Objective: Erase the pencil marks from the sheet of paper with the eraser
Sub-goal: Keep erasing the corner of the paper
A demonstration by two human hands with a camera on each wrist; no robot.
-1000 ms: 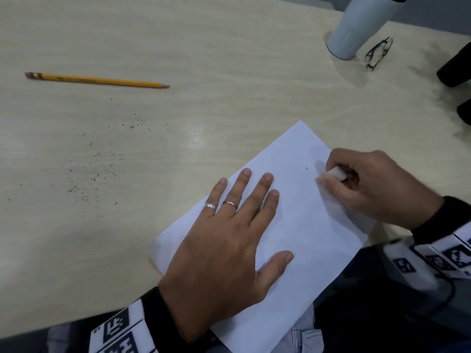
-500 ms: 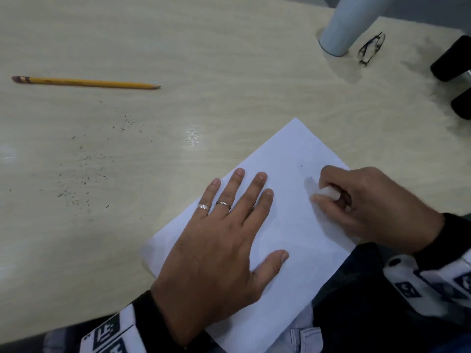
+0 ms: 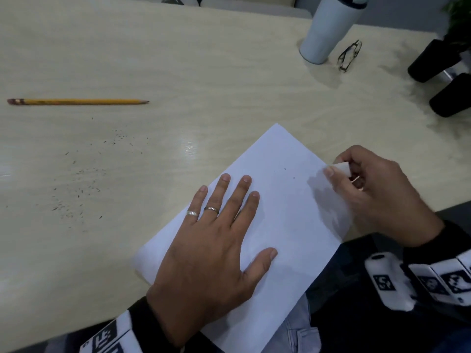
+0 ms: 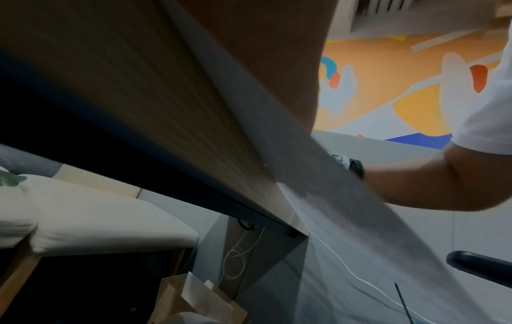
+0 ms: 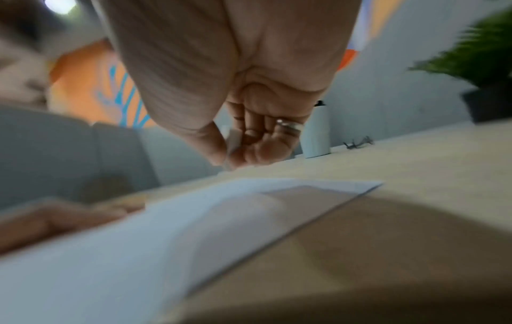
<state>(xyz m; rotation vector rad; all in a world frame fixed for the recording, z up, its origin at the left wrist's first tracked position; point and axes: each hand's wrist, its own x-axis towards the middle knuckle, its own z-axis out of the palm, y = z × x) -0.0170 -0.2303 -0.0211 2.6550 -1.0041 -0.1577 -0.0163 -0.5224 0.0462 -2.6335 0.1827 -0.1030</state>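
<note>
The left hand (image 3: 206, 253) is lying flat with fingers spread, pinning the sheet of paper (image 3: 285, 225) at the near edge of the table (image 3: 204, 72). The right hand (image 3: 374, 194) is pinching the white eraser (image 3: 340, 167) between thumb and fingers at the sheet's right edge — lifted or touching, I cannot tell. The paper is looking almost clean, only a few dark specks (image 3: 284, 168) showing near its far corner — so little seems left

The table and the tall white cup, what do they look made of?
Table: looks like pale wood or wood-look laminate, with visible grain and a soft sheen from a light reflection. Cup: smooth, matte white with a dark lid; probably coated metal or plastic, I cannot tell which.
</note>
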